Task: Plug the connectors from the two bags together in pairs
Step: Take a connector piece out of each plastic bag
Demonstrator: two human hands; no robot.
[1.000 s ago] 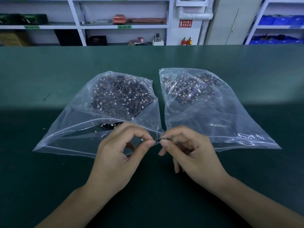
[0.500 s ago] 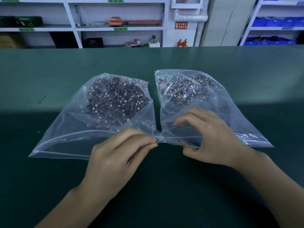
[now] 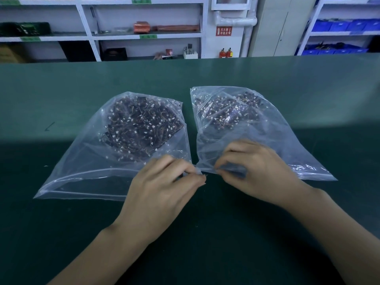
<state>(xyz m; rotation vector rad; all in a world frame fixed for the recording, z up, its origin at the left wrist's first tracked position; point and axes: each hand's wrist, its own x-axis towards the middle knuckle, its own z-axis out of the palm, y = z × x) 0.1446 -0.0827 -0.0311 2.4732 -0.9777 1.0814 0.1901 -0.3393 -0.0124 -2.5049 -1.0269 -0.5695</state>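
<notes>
1. Left hand (image 3: 164,188): fingers curled, tips pinched together at the near inner corner of the left clear plastic bag (image 3: 86,171); whether they hold a connector cannot be told.
2. Right hand (image 3: 257,171): fingers bent, pinching the mouth edge of the right clear plastic bag (image 3: 287,140).
3. Small dark wired connectors with white plugs (image 3: 141,124) lie heaped in both bags' far ends on the dark green table (image 3: 205,233).
4. Judged step: fetching a piece; next, reach inside the right bag.
</notes>
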